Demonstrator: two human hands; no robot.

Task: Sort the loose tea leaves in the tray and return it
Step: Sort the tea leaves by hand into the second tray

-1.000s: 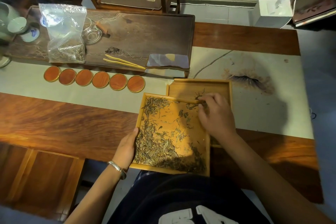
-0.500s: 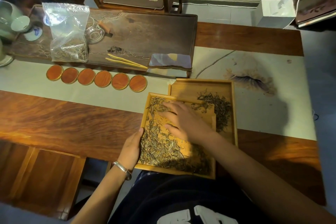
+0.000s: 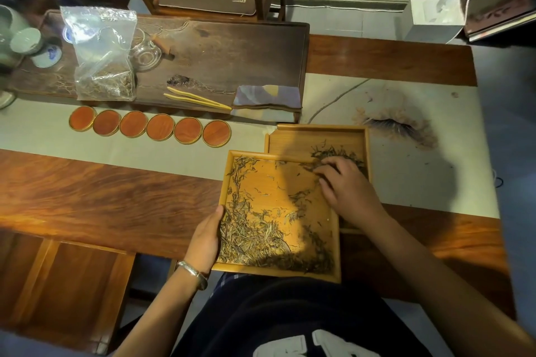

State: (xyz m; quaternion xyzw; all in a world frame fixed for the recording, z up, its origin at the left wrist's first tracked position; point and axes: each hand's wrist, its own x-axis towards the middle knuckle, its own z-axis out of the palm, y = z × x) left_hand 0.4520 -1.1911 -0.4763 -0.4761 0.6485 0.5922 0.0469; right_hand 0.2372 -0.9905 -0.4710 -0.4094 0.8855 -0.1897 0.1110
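The long wooden table carries a pale runner. On it, near the person, lies the tray with loose tea leaves; it overlaps a second tray behind it. The left hand grips the tray's left rim, fingers pressed together. The right hand rests at its far right corner, fingers bent onto leaves there.

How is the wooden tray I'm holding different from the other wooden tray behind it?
The near tray is gripped at its side by the left hand and overlaps the far tray, which lies on the table runner. The near tray holds many scattered leaves; the far tray holds one small dark pile, by the right hand. Both are light wood with raised rims.
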